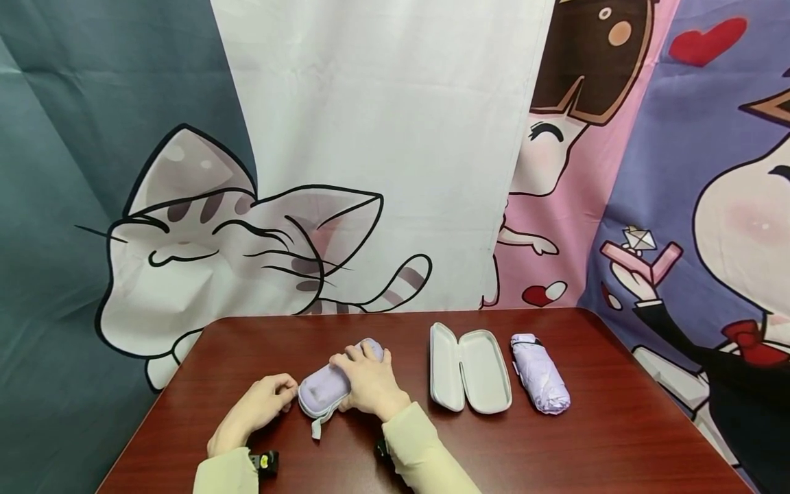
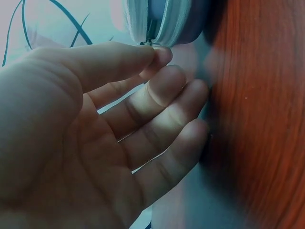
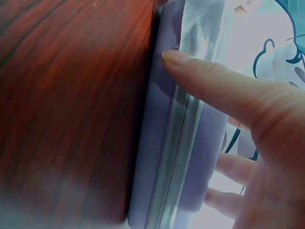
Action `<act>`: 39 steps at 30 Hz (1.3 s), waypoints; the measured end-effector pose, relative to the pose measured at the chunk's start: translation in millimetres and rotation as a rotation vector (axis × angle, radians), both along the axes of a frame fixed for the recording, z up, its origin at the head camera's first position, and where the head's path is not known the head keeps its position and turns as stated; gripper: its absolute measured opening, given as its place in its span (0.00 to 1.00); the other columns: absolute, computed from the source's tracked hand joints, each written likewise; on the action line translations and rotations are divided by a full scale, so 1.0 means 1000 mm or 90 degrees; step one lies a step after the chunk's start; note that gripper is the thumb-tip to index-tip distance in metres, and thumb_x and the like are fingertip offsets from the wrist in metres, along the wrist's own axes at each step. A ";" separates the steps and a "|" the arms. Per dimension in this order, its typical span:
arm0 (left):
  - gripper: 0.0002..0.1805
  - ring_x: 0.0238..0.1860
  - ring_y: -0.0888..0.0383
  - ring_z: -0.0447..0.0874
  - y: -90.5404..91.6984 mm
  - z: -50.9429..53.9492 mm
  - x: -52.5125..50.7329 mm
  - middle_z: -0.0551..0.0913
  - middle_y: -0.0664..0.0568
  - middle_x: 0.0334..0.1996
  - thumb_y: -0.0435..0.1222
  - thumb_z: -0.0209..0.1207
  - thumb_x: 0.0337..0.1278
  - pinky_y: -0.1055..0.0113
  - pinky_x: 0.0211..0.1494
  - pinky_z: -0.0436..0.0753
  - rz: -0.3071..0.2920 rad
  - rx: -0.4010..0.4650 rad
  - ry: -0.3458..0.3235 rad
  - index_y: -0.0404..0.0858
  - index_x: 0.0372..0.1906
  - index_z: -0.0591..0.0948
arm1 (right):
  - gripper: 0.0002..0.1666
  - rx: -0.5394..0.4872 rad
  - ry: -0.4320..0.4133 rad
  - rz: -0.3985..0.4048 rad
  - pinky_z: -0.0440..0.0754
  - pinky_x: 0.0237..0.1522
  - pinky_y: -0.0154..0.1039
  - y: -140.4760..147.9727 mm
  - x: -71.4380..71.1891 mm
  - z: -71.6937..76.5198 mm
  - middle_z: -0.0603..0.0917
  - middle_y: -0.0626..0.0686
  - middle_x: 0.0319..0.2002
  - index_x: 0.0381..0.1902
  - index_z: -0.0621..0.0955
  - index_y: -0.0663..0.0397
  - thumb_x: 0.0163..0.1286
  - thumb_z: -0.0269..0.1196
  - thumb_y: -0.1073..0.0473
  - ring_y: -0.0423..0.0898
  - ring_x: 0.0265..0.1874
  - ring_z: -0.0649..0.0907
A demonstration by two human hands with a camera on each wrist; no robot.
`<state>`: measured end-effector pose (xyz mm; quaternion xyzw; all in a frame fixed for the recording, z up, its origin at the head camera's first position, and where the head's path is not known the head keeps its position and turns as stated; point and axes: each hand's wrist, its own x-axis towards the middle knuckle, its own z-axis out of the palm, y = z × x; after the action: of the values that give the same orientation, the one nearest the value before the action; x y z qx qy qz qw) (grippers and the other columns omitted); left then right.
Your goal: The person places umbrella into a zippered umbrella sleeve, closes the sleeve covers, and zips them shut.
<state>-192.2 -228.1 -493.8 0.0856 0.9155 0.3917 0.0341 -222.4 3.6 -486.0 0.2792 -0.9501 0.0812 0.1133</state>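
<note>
A lavender zippered case (image 1: pixel 324 390) with pale zip edging lies slanted on the table, a short strap (image 1: pixel 317 429) hanging from its near side. My right hand (image 1: pixel 370 382) grips it from above. In the right wrist view, its thumb presses the case's side (image 3: pixel 152 138) near the zip seam, other fingers across the far side. My left hand (image 1: pixel 262 406) is at the case's left end. In the left wrist view, its thumb and forefinger pinch a small zipper pull (image 2: pixel 147 43) at the seam; the other fingers curl loosely below. The pull is mostly hidden by the fingertips.
An open pale case (image 1: pixel 486 370), its two halves spread, stands right of my right hand. Further right lies a folded lavender umbrella (image 1: pixel 540 374). The brown table (image 1: pixel 592 439) ends at a printed cartoon curtain (image 1: pixel 395 137) behind.
</note>
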 end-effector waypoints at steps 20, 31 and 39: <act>0.05 0.20 0.59 0.70 0.004 0.004 -0.002 0.75 0.54 0.17 0.31 0.59 0.55 0.67 0.26 0.69 0.003 -0.014 -0.011 0.41 0.27 0.80 | 0.41 -0.036 -0.020 0.043 0.63 0.57 0.61 0.017 -0.011 -0.001 0.74 0.48 0.56 0.53 0.75 0.35 0.40 0.80 0.42 0.52 0.60 0.68; 0.05 0.21 0.59 0.71 0.006 0.003 -0.001 0.75 0.55 0.18 0.30 0.60 0.56 0.66 0.28 0.69 0.032 -0.020 -0.011 0.42 0.28 0.80 | 0.29 -0.063 -0.030 0.075 0.66 0.57 0.56 0.026 -0.017 -0.001 0.75 0.44 0.52 0.38 0.73 0.37 0.43 0.79 0.44 0.48 0.57 0.71; 0.06 0.20 0.58 0.69 0.006 0.002 -0.002 0.74 0.54 0.17 0.30 0.59 0.57 0.66 0.26 0.67 0.021 -0.017 -0.024 0.41 0.26 0.78 | 0.29 -0.064 -0.022 0.037 0.69 0.51 0.53 0.023 -0.013 -0.001 0.75 0.43 0.50 0.33 0.71 0.38 0.42 0.79 0.43 0.46 0.55 0.71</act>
<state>-193.8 -221.6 -491.4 0.0626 0.9212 0.3813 0.0457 -235.6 26.8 -487.3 0.2991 -0.9381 0.1371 0.1082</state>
